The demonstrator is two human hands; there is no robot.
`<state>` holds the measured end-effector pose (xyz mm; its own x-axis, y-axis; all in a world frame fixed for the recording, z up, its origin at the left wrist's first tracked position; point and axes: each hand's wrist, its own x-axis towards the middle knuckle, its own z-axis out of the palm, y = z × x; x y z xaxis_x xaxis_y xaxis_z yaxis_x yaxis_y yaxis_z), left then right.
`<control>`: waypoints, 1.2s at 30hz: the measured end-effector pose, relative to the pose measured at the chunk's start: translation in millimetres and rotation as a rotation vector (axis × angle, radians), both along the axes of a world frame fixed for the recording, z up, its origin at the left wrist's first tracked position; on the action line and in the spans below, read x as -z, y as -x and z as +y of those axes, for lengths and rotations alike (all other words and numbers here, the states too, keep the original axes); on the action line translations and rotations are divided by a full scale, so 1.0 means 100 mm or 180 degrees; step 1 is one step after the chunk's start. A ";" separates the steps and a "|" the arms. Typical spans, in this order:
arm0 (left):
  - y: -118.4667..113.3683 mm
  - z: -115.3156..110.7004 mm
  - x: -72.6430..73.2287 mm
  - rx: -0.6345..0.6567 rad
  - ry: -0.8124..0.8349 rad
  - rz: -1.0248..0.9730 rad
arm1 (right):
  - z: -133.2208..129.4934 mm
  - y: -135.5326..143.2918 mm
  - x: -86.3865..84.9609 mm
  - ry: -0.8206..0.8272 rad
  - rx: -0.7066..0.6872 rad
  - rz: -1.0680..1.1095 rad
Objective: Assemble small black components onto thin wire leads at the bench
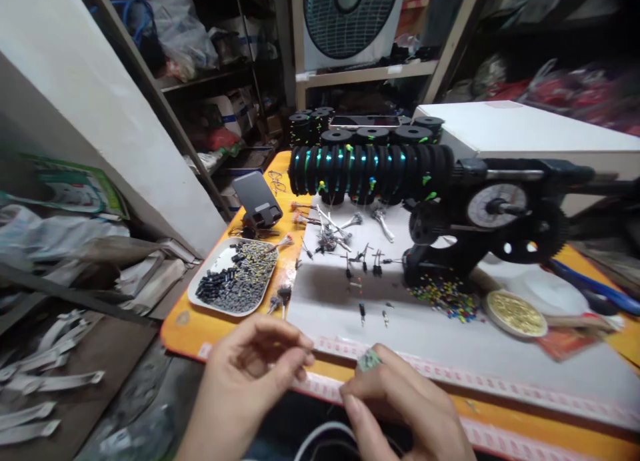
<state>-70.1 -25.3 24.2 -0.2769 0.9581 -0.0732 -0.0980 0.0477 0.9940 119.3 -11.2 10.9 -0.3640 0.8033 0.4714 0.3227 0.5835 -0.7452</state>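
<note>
Over the table's front edge, my left hand (257, 374) has its thumb and fingers curled towards each other; anything between the tips is too small to make out. To its right, my right hand (400, 404) is closed, with a small pale green piece (369, 360) at its index finger. The two hands are apart. Beyond them, a small black-and-metal part (363, 313) and a silvery part (385, 318) lie on the white sheet (325, 314). A white tray (193, 289) of black, grey and yellow pieces stands behind my left hand.
A black machine (440, 247) with stacked rings (370, 171) stands at the back. Colourful beads (445, 297) and a dish of gold-coloured bits (517, 313) lie right. A phone (257, 197) leans behind the tray. A ruler strip (425, 367) runs along the front.
</note>
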 end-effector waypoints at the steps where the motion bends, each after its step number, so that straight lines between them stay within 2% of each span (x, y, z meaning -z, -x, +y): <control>1: -0.14 -0.04 0.03 0.0000 0.0148 -0.0545 | -0.01 -0.01 -0.01 0.0113 -0.0024 0.0079; 3: -0.36 -0.09 0.08 0.0052 0.0314 -0.1258 | -0.03 -0.06 -0.02 0.0307 -0.0171 0.0246; 5: -0.50 -0.11 0.10 0.0127 0.0390 -0.1648 | -0.05 -0.11 -0.01 0.0471 -0.0340 0.0362; 11: -0.59 -0.14 0.12 0.0327 0.0445 -0.2192 | -0.09 -0.18 -0.02 0.0803 -0.0449 0.0283; 27: -0.57 -0.18 0.07 0.0477 0.0648 -0.1980 | -0.11 -0.21 -0.10 0.1149 -0.0376 0.0100; 32: -0.59 -0.19 0.06 0.0442 0.0584 -0.1914 | -0.10 -0.19 -0.10 0.1114 -0.0353 0.0081; 36: -0.59 -0.22 0.03 0.0309 0.0426 -0.1554 | -0.08 -0.20 -0.14 0.1114 -0.0385 0.0008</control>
